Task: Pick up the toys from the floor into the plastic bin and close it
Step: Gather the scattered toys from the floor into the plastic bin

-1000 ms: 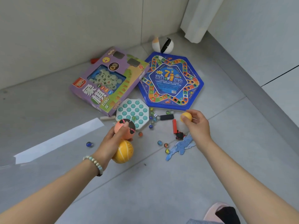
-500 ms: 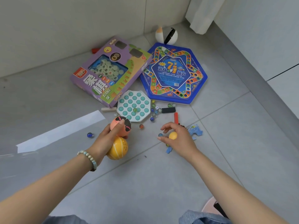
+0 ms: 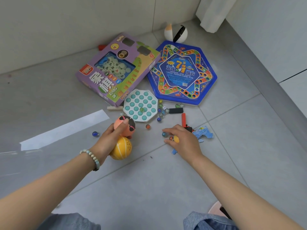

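My left hand (image 3: 108, 140) grasps two toys at once: my thumb lies over the top of the pink ball (image 3: 124, 126) with the painted face, and the orange ball (image 3: 121, 150) sits beneath my palm on the near side, touching the pink one. My right hand (image 3: 184, 141) is low over the floor (image 3: 149, 188), palm down, with the small yellow ball (image 3: 176, 139) tucked under its curled fingers. The forefinger stretches left, and a blue marble (image 3: 164, 134) and a reddish marble (image 3: 170, 138) lie just beside the fingertips, though I cannot tell whether I touch them. A blue paper cut-out (image 3: 203, 132) pokes out from under this hand on the right, and a red stick (image 3: 183, 120) lies just beyond it. Farther off, between my hands, is the white peg board (image 3: 140, 105) with more marbles scattered at its right edge. Beyond that lie the purple game box (image 3: 116, 72) on the left and the blue hexagonal board (image 3: 181, 72) on the right. A single blue marble (image 3: 95, 134) sits left of my left hand.
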Motion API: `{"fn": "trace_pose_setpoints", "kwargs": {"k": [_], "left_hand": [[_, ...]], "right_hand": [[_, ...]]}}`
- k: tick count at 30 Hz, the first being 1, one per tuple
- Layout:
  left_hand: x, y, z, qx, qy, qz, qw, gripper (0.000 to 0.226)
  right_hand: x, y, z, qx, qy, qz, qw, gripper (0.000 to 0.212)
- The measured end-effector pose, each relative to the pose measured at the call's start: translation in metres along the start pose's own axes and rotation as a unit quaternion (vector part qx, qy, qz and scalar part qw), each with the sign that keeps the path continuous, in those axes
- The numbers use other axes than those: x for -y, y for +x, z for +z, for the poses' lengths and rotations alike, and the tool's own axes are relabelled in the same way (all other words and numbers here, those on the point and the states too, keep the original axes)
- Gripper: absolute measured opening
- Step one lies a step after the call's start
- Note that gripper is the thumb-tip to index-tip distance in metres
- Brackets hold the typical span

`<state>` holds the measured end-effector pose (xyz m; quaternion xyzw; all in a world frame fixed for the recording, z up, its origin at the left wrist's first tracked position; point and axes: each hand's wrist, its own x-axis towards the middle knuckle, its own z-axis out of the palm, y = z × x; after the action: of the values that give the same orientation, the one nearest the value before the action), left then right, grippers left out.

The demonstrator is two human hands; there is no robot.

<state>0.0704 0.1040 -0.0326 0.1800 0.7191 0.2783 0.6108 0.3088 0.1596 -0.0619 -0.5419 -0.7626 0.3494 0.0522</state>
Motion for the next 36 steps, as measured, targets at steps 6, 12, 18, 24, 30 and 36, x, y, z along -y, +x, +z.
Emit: {"fn": "trace_pose_setpoints", "kwargs": {"k": [6, 12, 18, 24, 30, 36], "left_hand": [[0.001, 0.002, -0.002, -0.006, 0.001, -0.002, 1.000, 0.059], [0.002, 0.003, -0.003, -0.008, -0.001, -0.003, 1.000, 0.054], [-0.001, 0.003, 0.001, -0.006, -0.009, 0.006, 1.000, 0.052], [-0.019, -0.016, -0.010, 0.017, 0.006, 0.039, 0.999, 0.061], [-0.069, -0.103, -0.083, -0.008, 0.032, 0.150, 0.988, 0.074], [-0.070, -0.245, -0.206, -0.071, -0.002, 0.231, 0.970, 0.080]], "right_hand": [[0.006, 0.009, 0.004, -0.012, -0.009, -0.013, 1.000, 0.022], [0.002, 0.009, 0.008, -0.051, 0.039, 0.024, 0.998, 0.018], [0.008, 0.013, 0.004, -0.056, 0.106, 0.076, 0.990, 0.017], [0.064, 0.007, -0.028, -0.044, 0.420, 0.185, 0.887, 0.013], [0.173, -0.021, -0.098, 0.036, 0.443, 0.091, 0.891, 0.014], [0.351, -0.061, -0.118, 0.134, 0.422, -0.041, 0.896, 0.012]]}}
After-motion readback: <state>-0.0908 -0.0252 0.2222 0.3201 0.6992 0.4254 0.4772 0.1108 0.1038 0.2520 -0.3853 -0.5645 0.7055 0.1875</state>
